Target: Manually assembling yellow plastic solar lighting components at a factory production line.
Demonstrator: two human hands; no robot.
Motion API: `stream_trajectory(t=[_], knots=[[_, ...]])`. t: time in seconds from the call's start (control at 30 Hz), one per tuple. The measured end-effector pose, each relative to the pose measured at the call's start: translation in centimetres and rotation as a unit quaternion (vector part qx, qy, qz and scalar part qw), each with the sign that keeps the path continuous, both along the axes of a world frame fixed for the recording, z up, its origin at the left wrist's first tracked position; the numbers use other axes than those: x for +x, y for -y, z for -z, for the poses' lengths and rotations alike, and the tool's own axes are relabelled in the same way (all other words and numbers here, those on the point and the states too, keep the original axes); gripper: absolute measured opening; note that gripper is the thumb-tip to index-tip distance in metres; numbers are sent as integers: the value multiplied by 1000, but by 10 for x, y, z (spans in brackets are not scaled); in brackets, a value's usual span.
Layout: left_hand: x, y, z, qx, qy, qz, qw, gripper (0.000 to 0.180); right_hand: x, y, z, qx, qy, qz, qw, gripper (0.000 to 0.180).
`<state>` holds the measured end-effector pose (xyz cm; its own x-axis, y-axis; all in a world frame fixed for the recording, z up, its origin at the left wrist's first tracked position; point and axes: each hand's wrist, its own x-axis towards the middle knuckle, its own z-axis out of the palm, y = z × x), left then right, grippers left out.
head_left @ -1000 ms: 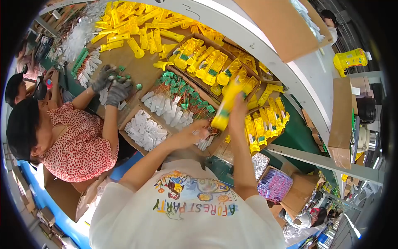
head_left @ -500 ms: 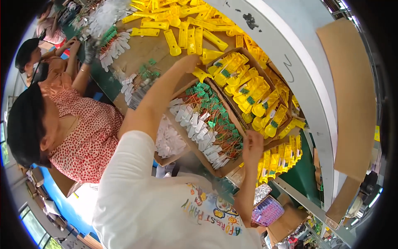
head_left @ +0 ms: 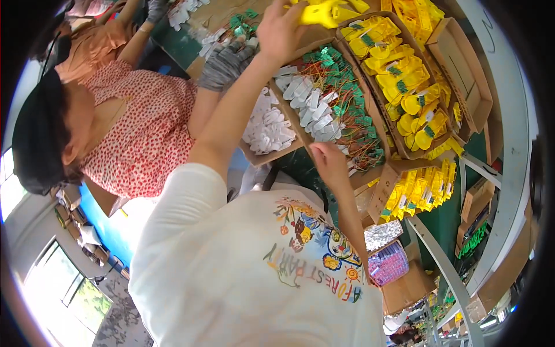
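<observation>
My left hand [head_left: 280, 32] reaches to the far edge of the boxes, its fingers closed on a yellow plastic shell [head_left: 324, 14]. My right hand [head_left: 332, 165] is at the near edge of a cardboard box [head_left: 378, 136], beside white plastic pieces [head_left: 315, 110] wired to small green circuit boards [head_left: 350, 87]. Its fingers are bent together, and whatever they may hold is hidden. To the right of that box, a second box holds yellow shells [head_left: 399, 69] with green boards in them.
A carton of loose white pieces [head_left: 269, 127] stands at the left. A co-worker's gloved hand [head_left: 225, 66] is close to my left forearm. More filled yellow shells [head_left: 422, 185] stand at the right, below an empty cardboard tray [head_left: 462, 75] and a metal frame [head_left: 451, 277].
My view has shifted, so the boxes appear farther right. My left hand now has a yellow shell lifted by the far edge. My right hand has moved to the white pieces' side.
</observation>
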<state>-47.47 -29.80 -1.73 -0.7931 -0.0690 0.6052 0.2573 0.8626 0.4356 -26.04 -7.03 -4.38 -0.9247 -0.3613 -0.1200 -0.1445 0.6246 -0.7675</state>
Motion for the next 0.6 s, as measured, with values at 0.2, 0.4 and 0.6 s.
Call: stream_trajectory(t=[0.2, 0.4, 0.6], knots=[[181, 16, -36, 227, 180, 6, 957, 31, -4, 98, 46, 167, -148, -106, 969, 13], [273, -10, -60, 588, 393, 186, 682, 42, -18, 66, 221, -163, 24, 69, 984, 13], [337, -12, -57, 620, 297, 312, 656, 33, -7, 80, 24, 111, -87, -74, 987, 18]])
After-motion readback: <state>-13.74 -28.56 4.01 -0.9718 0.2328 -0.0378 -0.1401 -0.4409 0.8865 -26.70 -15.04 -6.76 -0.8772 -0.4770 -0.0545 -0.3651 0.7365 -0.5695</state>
